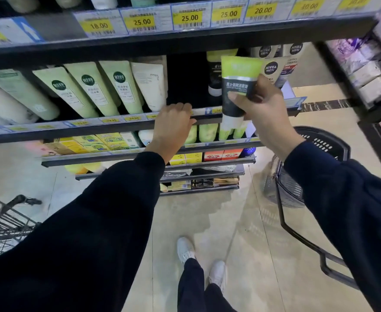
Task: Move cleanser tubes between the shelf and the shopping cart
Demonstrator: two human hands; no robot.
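Note:
My right hand (265, 109) grips a green-and-black cleanser tube (236, 86), cap down, in front of the middle shelf (117, 126). A matching tube (215, 73) stands on that shelf behind it, beside a dark gap. My left hand (173, 122) rests on the shelf's front rail with its fingers curled over the edge, holding no tube. Pale green tubes (119, 86) lean along the shelf to the left. A wire shopping cart (3, 224) shows at the lower left edge.
Nivea Men tubes (272, 68) stand at the shelf's right end. A dark plastic basket on wheels (297, 172) with a long handle sits on the floor at right. Lower shelves hold boxed goods (99, 143). My feet (200, 262) stand on beige tile.

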